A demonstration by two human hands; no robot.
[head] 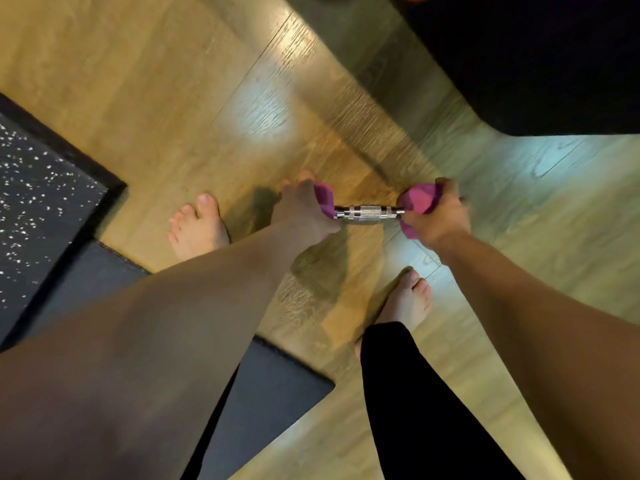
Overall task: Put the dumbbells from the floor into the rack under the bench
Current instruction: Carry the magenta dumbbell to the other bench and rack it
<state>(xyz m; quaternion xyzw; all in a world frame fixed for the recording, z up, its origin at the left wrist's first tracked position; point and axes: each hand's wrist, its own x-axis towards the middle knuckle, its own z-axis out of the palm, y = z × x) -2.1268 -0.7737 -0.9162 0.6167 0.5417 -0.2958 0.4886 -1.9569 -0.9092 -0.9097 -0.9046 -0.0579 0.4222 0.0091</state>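
Purple-ended dumbbell (370, 212) with a knurled chrome handle is held crosswise above the wooden floor (180, 98), between and ahead of 2 bare feet; the left hand (302, 211) has its fingers curled over the left purple head and the right hand (437, 216) wraps its fingers round the right head, so both grip it, 1 at each end. Speckled black rubber mat (41, 188) lies at the left with a plain grey mat (270, 382) beside it, and a dark bulky shape (533, 64) fills the upper right, too dim to identify.
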